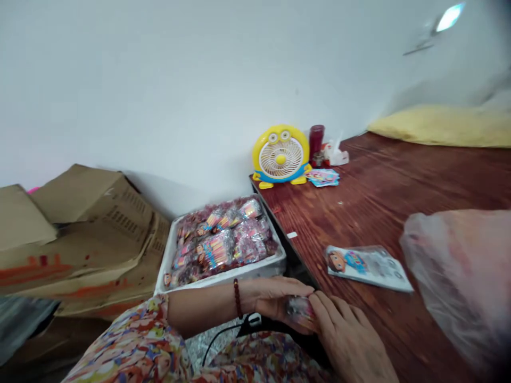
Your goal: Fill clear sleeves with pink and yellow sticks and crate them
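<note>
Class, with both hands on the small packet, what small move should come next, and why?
Perhaps move the packet to the white box, if it's sealed, which I can't tell: left hand and right hand are both on it, and similar-looking wrapped packets lie in that box.

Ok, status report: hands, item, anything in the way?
Left hand holding small packet. Right hand touching it. Packet partly hidden by both hands. Table edge close by.

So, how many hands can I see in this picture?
2: the left hand, with a beaded bracelet at its wrist, around a small shiny packet, and the right hand meeting it from the right. Fingers partly hide the packet; no other hand shows.
</note>
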`<move>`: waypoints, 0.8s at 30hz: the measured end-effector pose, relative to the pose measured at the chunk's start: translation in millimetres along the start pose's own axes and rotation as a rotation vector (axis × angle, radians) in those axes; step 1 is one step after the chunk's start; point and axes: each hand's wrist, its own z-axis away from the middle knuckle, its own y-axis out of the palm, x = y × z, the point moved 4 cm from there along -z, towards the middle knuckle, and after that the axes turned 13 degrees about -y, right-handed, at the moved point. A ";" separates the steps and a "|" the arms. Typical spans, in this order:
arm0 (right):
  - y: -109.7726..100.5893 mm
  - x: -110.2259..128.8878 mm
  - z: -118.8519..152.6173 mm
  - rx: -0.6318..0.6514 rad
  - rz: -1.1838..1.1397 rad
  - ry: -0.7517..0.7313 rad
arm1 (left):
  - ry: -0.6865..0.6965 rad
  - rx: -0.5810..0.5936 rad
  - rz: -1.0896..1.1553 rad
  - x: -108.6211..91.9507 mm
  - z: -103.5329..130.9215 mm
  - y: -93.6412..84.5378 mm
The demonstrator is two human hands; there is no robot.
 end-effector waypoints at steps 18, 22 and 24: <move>49.5 10.6 -101.0 -0.029 -0.185 -0.132 | 0.408 -0.476 0.151 -17.2 93.4 -66.4; 68.5 1.1 -92.6 0.011 -0.206 -0.050 | 0.423 -0.630 0.135 -27.9 134.6 -104.2; 80.7 -4.8 -79.1 0.046 -0.227 -0.023 | 0.431 -0.789 0.104 -36.3 170.0 -134.8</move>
